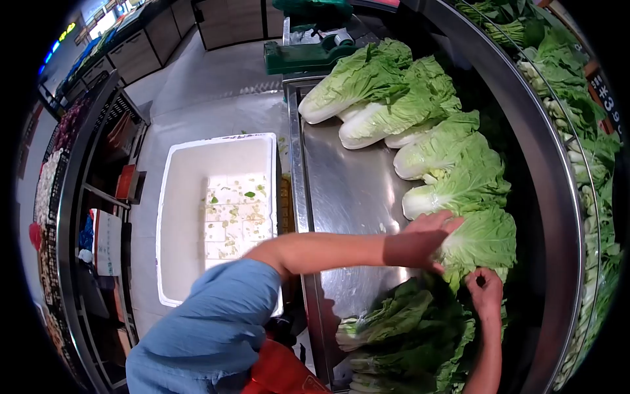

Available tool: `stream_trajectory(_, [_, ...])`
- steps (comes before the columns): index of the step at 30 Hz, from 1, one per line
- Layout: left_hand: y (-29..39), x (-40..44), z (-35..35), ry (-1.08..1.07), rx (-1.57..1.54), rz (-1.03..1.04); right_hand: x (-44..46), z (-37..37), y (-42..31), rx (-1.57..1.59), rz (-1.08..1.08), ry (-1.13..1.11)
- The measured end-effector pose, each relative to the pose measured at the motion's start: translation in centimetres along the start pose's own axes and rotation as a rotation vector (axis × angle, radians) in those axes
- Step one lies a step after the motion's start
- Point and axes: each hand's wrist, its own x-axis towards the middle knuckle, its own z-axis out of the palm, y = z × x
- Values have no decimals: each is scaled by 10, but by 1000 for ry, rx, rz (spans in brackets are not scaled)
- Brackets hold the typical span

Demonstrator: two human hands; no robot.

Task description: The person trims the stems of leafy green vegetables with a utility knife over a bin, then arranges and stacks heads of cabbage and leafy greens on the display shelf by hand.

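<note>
My left hand [423, 240] reaches across the steel shelf [348, 190] and holds the base end of the nearest napa cabbage [482, 240], its fingers over the white stem. At that cabbage's near edge, my right hand [485, 292] is closed, thumb and forefinger curled into a ring on a leaf [502, 272]. Several more napa cabbages [377, 125] lie in a row beyond, white bases toward the left. Darker leafy greens [407, 328] are piled just below my hands, partly in shadow.
Left of the shelf, a white foam box [164, 217] stands on the floor with leaf scraps inside. A green tape dispenser [305, 56] sits beyond the shelf's far end. A curved metal rail [558, 164] runs along the right, with stacked greens [577, 144] behind it. A produce rack [69, 217] stands far left.
</note>
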Motion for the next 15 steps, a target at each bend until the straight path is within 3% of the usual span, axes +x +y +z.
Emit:
stream_trajectory(2, [-33, -11, -30, 65, -77, 78, -8, -10, -27, -112, -6, 38])
stream_trajectory(3, [-51, -18, -55, 129, 93, 46, -11, -13, -32, -169, -1, 61])
stream_trajectory(5, [-78, -22, -121, 228, 193, -251, -3, -8, -20, -172, -18, 74])
stream_trajectory(6, [-118, -25, -140, 504, 554, -53, -1, -7, -15, -174, -27, 80])
stream_trajectory(7, [-150, -21, -163, 574, 615, -80, 0, -10, -24, -149, -1, 65])
stream_trajectory(8, [-174, -16, -185, 524, 611, -321, 3, -11, -25, -158, -4, 65])
stream_trajectory(10, [-217, -9, -219, 515, 699, -468, 5, -10, -25, -177, -11, 57])
stream_trajectory(13, [-268, -11, -242, 297, 578, -644, 8, -9, -25, -179, -7, 54])
stream_trajectory(15, [-306, -12, -242, 256, 452, -608, 9, -9, -23, -193, -11, 52])
